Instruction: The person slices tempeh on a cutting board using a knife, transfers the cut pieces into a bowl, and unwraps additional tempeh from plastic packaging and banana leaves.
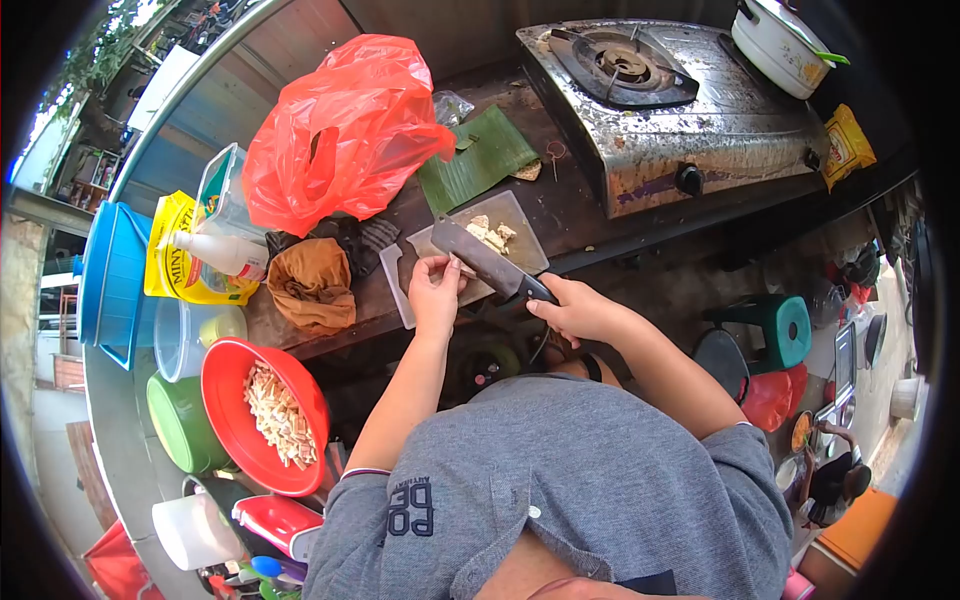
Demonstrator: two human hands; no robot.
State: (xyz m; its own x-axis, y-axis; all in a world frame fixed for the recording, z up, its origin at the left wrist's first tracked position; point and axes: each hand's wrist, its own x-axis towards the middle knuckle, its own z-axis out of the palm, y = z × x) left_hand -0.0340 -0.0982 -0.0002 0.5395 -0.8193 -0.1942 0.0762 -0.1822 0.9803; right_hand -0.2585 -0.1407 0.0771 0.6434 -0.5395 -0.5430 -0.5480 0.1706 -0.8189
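Note:
My right hand (578, 312) is wrapped around the black handle of a broad-bladed kitchen knife (478, 252). The blade slants up and left over a pale plastic tray (522, 215). My left hand (437, 292) is closed in a pinch beside the blade's lower edge, on what looks like a small pale piece of food, mostly covered by the fingers. Cut pale food pieces (490, 234), possibly tempeh, lie in the tray just beyond the blade. Behind the tray, a green banana leaf (482, 158) lies spread on the dark tabletop.
A red plastic bag (345, 130) and a brown cloth (312, 285) sit to the left. A stained gas stove (670, 130) stands at the back right, with a white pot (780, 50). A red basin (225, 400) of cut pale sticks is at lower left, near a white bottle (225, 253).

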